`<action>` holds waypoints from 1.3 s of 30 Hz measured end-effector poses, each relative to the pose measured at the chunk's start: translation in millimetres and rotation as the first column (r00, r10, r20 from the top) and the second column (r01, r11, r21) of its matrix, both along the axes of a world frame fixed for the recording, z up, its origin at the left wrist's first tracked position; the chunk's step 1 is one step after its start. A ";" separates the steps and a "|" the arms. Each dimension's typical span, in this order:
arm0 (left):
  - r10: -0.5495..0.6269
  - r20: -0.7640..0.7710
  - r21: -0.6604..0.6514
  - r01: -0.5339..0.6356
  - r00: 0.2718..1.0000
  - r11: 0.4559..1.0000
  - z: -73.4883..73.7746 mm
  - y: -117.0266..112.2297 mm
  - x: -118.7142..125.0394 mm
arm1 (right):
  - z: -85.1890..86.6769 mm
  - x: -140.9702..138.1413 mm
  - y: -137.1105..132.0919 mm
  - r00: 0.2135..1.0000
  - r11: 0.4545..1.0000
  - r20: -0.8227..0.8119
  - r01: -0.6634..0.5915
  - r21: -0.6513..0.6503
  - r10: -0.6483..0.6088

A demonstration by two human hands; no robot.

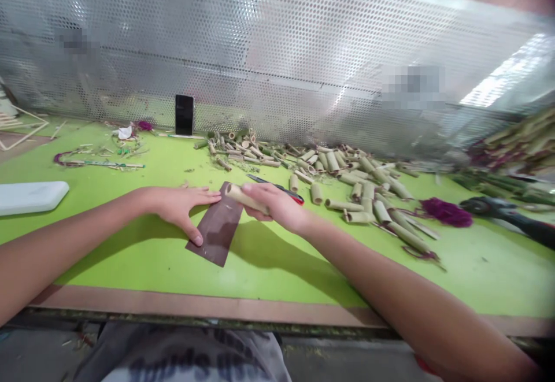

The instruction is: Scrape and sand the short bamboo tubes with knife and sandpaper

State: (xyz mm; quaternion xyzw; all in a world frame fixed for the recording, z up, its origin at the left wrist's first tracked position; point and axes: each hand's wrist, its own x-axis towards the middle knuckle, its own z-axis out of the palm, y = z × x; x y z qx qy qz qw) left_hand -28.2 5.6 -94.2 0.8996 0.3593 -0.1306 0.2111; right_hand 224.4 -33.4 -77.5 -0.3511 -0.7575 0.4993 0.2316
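My right hand (275, 204) is wrapped round a short bamboo tube (246, 197), its hollow end pointing left. The tube's end is over the upper part of a brown sheet of sandpaper (217, 229) that lies flat on the green tabletop. With fingers spread, my left hand (180, 211) presses on the sheet's left edge, thumb near the lower corner and fingertips near the top. Just behind my right hand lies a dark blade-like tool with a red handle part (297, 198), partly hidden by the hand.
Several cut bamboo pieces (332, 161) are heaped behind and to the right. A phone (184, 115) leans against the perforated metal panel (286, 52). Purple yarn (446, 211) and a dark power tool (507, 211) lie right; a white case (33, 197) lies left. The table's brown edge (195, 301) is in front.
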 end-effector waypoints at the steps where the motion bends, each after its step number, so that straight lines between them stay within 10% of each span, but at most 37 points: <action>1: -0.006 -0.003 0.003 0.006 1.000 1.000 0.5 -0.3 0.5 | -0.9 3.1 4.4 0.998 0.999 -0.067 0.008 -0.050 -0.011; 11: 0.013 -0.003 -0.004 -0.013 1.000 1.000 1.4 -0.8 2.7 | -19.9 -1.2 4.6 0.995 0.986 -0.093 0.004 -0.165 -0.020; 14: 0.012 -0.010 -0.009 -0.012 1.000 1.000 2.9 -1.7 4.0 | -20.7 -1.6 4.7 0.989 0.986 0.089 0.104 0.133 -0.117; 19: -0.007 0.003 -0.011 0.007 1.000 1.000 3.1 -1.3 4.3 | -16.2 -2.6 -6.6 0.769 0.753 0.543 -0.126 0.646 -0.336; 28: 0.002 0.008 0.004 -0.002 1.000 1.000 5.9 -3.7 5.3 | 4.5 -13.8 -26.8 0.607 0.711 0.707 -0.309 0.631 -0.363; 39: -0.013 0.007 -0.008 0.013 1.000 1.000 5.6 -3.9 5.8 | 13.3 -6.1 -28.6 0.696 0.730 0.703 -0.402 0.553 -0.149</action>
